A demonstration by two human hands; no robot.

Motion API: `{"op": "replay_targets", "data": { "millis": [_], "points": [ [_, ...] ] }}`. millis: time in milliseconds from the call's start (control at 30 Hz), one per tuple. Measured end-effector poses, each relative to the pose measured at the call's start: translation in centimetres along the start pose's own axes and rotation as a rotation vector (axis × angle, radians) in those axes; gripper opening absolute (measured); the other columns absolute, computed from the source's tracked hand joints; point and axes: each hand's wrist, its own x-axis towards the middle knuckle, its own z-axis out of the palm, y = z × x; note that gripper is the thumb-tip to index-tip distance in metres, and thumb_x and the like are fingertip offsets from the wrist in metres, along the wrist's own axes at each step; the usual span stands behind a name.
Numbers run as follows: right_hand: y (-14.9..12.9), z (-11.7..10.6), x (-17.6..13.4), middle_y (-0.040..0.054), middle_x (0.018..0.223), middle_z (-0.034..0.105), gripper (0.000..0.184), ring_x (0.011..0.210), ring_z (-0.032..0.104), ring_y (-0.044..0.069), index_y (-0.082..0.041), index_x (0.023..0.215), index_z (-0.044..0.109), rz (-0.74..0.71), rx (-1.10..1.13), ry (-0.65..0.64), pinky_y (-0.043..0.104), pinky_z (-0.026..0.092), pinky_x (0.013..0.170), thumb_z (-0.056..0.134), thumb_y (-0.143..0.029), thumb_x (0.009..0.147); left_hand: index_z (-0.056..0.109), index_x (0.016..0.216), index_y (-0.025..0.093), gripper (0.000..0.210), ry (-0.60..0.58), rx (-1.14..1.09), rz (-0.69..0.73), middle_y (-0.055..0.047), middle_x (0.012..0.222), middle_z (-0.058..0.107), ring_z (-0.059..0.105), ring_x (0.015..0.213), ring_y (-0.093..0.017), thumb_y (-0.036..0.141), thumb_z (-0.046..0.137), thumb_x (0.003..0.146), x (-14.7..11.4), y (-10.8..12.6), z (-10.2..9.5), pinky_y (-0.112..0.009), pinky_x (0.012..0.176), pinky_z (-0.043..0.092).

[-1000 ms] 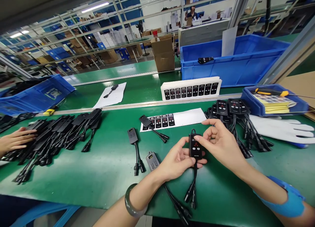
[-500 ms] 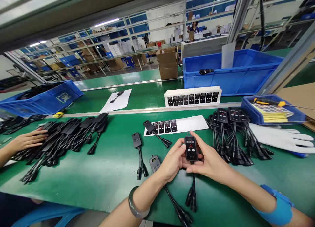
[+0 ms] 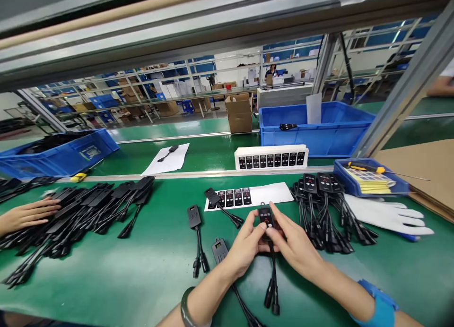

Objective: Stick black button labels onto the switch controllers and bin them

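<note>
Between both hands I hold a black controller box (image 3: 266, 215) with a printed front label and cables hanging down from it. My left hand (image 3: 246, 244) grips its left side, thumb on the front. My right hand (image 3: 294, 239) closes on the right side, its thumb also pressed on the face. Left of my hands lie a controller with a small display (image 3: 220, 249), partly under my left forearm, and one with a blank face (image 3: 194, 217). Another controller (image 3: 212, 196) rests across the label sheet (image 3: 269, 193), which carries several black labels at its left end.
Labelled controllers (image 3: 324, 183) are piled at right, beside white gloves (image 3: 388, 213) and a small blue tray (image 3: 372, 187) with a screwdriver. A label stack (image 3: 271, 158) stands behind. At left, another person's hand (image 3: 30, 216) touches a controller heap (image 3: 95, 199). Blue bins (image 3: 294, 137) stand farther back.
My right thumb has moved from the controller's edge onto its front face, now covering the lower part of the label. The camera view has tilted up slightly.
</note>
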Motion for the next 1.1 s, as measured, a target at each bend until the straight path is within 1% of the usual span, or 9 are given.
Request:
{"op": "replay_targets", "data": {
  "millis": [133,233,367,500,633,767,900,1000,1100],
  "points": [
    [-0.2,-0.8,0.8,0.0135,0.123,0.051,0.062,0.112,0.052,0.026,-0.017,0.147,0.022,-0.081,-0.172,0.056,0.038,0.052,0.088,0.046,-0.033,0.092,0.031,0.133,0.019,0.051,-0.052,0.075,0.043,-0.011,0.099,0.066,0.066,0.087,-0.021,0.047,0.039,0.092,0.0,0.7,-0.6,-0.038,0.08,0.051],
    [0.5,-3.9,2.2,0.0171,0.121,0.05,0.053,0.111,0.052,0.029,-0.011,0.14,0.035,-0.066,-0.38,0.252,0.041,0.047,0.093,0.042,-0.032,0.092,0.039,0.13,0.02,0.046,0.033,0.686,0.232,-0.013,0.116,0.061,0.06,0.104,-0.024,0.043,0.042,0.091,0.1,1.4,-2.1,-0.043,0.092,0.046],
    [2.6,-10.0,4.1,0.0216,0.11,0.053,0.045,0.1,0.057,0.033,-0.003,0.126,0.049,0.162,-0.78,0.34,0.043,0.048,0.087,0.044,-0.027,0.089,0.045,0.127,0.017,0.04,0.305,1.609,0.377,-0.014,0.13,0.051,0.046,0.122,-0.026,0.025,0.045,0.088,0.5,1.8,-4.3,-0.046,0.102,0.038],
    [3.8,-13.2,5.5,0.0284,0.096,0.058,0.035,0.085,0.062,0.04,0.004,0.114,0.054,0.451,-1.066,0.223,0.051,0.048,0.071,0.038,-0.013,0.088,0.046,0.126,0.01,0.041,0.454,1.778,0.297,-0.02,0.132,0.047,0.04,0.127,-0.033,0.022,0.047,0.087,1.0,1.5,-5.2,-0.056,0.105,0.03],
    [2.9,-10.7,8.1,0.0295,0.1,0.058,0.033,0.094,0.059,0.042,0.001,0.111,0.059,0.35,-1.024,0.146,0.054,0.043,0.078,0.04,-0.012,0.087,0.053,0.119,0.006,0.036,0.505,1.819,0.231,-0.022,0.123,0.053,0.043,0.123,-0.035,0.024,0.047,0.088,1.0,1.0,-4.9,-0.058,0.103,0.03],
    [2.3,-4.2,12.1,0.0113,0.105,0.065,0.025,0.094,0.062,0.023,-0.017,0.107,0.066,0.157,-0.795,-0.055,0.03,0.046,0.081,0.052,-0.016,0.086,0.053,0.118,0.007,0.035,0.509,1.84,0.208,-0.022,0.122,0.053,0.044,0.122,-0.034,0.025,0.044,0.089,0.8,0.9,-4.5,-0.056,0.102,0.031],
    [2.7,1.5,14.6,0.0064,0.094,0.066,0.012,0.085,0.062,0.019,-0.014,0.092,0.066,0.11,-0.613,-0.124,0.03,0.047,0.077,0.063,-0.018,0.082,0.052,0.118,0.008,0.035,0.519,1.842,0.198,-0.021,0.122,0.051,0.044,0.12,-0.033,0.027,0.046,0.089,0.8,1.0,-4.4,-0.056,0.1,0.033],
    [2.8,2.6,14.7,0.0039,0.082,0.064,0.007,0.078,0.06,0.018,-0.014,0.077,0.063,0.073,-0.499,-0.081,0.032,0.046,0.073,0.06,-0.017,0.082,0.055,0.114,0.01,0.032,0.522,1.832,0.202,-0.02,0.117,0.053,0.047,0.115,-0.033,0.028,0.048,0.088,0.8,1.1,-4.3,-0.054,0.098,0.035],
    [2.4,1.1,13.7,0.0043,0.078,0.062,0.013,0.077,0.059,0.02,-0.018,0.071,0.058,0.018,-0.368,0.017,0.031,0.045,0.072,0.052,-0.019,0.082,0.057,0.109,0.011,0.03,0.524,1.815,0.208,-0.018,0.111,0.055,0.05,0.108,-0.032,0.03,0.05,0.087,0.8,1.5,-4.4,-0.052,0.093,0.039]
  ]
}}
